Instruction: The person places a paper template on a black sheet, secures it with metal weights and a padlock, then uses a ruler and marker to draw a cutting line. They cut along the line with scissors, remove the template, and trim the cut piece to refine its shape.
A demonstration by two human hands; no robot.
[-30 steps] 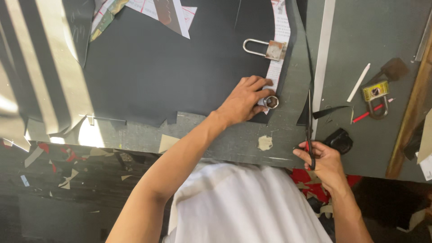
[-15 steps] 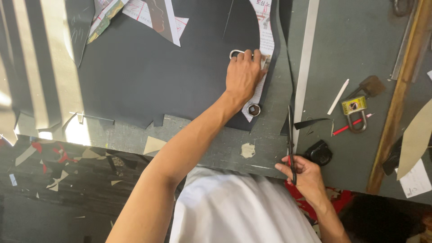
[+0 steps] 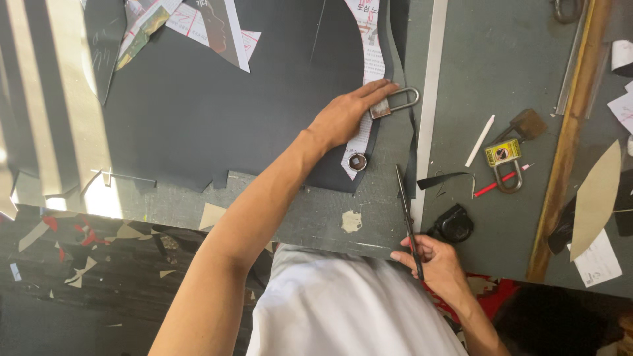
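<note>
Left hand point(image 3: 343, 118) lies flat, fingers together, pressing a silver metal padlock point(image 3: 394, 103) onto the printed paper pattern strip point(image 3: 366, 79) (over matte black sheet point(image 3: 198, 112)). Right hand point(image 3: 438, 264) is clamped around long steel scissors point(image 3: 407, 221).

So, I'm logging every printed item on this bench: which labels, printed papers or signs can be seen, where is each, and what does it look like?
Printed paper strip: long, white, on the dark sheet, running under the left hand.
Printed paper scraps: top left, white with red, angular pieces overlapping.
Yellow padlock label: right of the scissors, small, yellow with red and black.
White sheet: far right edge, faint print.
No screens or signs.
</note>
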